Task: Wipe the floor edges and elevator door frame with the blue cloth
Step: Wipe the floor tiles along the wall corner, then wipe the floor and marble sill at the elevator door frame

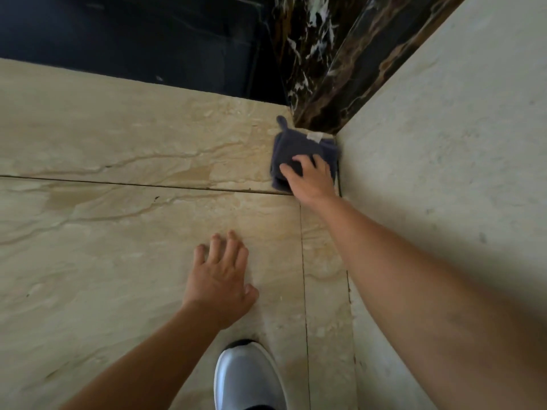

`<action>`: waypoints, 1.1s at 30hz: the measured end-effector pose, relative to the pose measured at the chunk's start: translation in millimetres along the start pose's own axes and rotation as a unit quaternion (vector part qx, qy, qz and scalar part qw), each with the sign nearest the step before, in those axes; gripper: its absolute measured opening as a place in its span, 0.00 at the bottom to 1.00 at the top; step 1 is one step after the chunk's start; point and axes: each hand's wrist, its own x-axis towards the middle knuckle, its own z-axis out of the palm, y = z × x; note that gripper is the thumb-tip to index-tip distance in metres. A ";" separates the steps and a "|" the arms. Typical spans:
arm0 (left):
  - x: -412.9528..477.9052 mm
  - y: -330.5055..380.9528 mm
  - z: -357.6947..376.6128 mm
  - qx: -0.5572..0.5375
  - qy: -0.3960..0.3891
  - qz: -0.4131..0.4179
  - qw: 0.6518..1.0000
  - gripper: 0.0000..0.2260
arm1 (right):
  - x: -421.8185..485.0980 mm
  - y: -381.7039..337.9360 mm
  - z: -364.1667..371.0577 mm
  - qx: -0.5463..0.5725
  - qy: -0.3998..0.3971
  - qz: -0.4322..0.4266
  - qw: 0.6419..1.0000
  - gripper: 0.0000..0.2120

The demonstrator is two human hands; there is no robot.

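A grey shoe (247, 377) stands nearest on the beige marble floor (103, 261); ahead, the left hand (220, 284) lies flat on the tile, fingers straight and slightly spread, holding nothing; farther on, the right hand (310, 179) presses the folded blue cloth (299, 149), fingers curled onto it, in the corner where the pale wall (444, 143) meets the dark marble door frame (325, 72).

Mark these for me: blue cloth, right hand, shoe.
blue cloth (291, 145): head view, bare top fold beyond the fingers.
right hand (310, 180): head view, back of the hand, on the cloth.
shoe (247, 377): head view, grey upper near the toe.
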 end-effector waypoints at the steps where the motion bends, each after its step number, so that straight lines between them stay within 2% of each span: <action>1: -1.4 -1.6 1.7 -0.008 0.002 0.002 1.000 0.36 | 7.6 -7.0 -0.9 0.013 0.019 0.013 1.000 0.30; 3: -2.4 -4.6 5.1 -0.026 0.014 0.008 1.000 0.37 | 20.4 -17.0 -3.9 0.018 0.044 0.049 0.998 0.34; 6: -3.3 -5.1 11.7 -0.057 0.044 0.006 0.997 0.37 | 29.9 -15.5 -7.6 -0.064 0.022 0.071 0.995 0.37; 11: -7.9 -1.0 13.6 -0.064 0.033 -0.014 0.997 0.39 | -16.1 2.5 3.9 -0.124 0.039 -0.027 0.991 0.29; 15: -26.2 0.0 3.3 -0.041 -0.038 -0.014 0.998 0.39 | -133.7 22.2 45.2 -0.122 0.083 -0.073 0.986 0.21; 17: -58.6 -0.8 -5.4 -0.054 -0.085 -0.037 0.994 0.38 | -188.5 33.8 55.2 -0.092 0.043 -0.068 0.992 0.19; 19: -104.9 -2.1 -14.0 -0.083 -0.136 -0.087 0.983 0.36 | -217.0 44.5 49.9 -0.067 -0.056 -0.029 0.996 0.18; 21: -154.6 -3.5 -23.6 -0.110 -0.195 -0.124 0.967 0.32 | -232.2 47.9 30.7 -0.084 -0.171 0.011 0.982 0.16; 23: -198.9 -9.2 -40.3 -0.133 -0.252 -0.130 0.950 0.25 | -248.2 41.0 4.8 -0.115 -0.237 0.038 0.964 0.16; 25: -233.6 -15.5 -59.5 -0.130 -0.292 -0.115 0.941 0.16 | -264.3 27.8 -22.2 -0.114 -0.245 0.049 0.962 0.16; 27: -266.9 -25.0 -92.5 -0.110 -0.310 -0.109 0.938 0.12 | -285.7 2.1 -55.7 -0.097 -0.236 0.057 0.965 0.16; 30: -308.0 -39.6 -158.3 -0.109 -0.308 -0.142 0.934 0.15 | -324.9 -45.1 -101.8 -0.063 -0.241 0.061 0.967 0.16; 33: -349.9 -59.2 -252.9 -0.157 -0.298 -0.210 0.918 0.14 | -378.8 -110.8 -155.5 -0.035 -0.269 0.074 0.960 0.16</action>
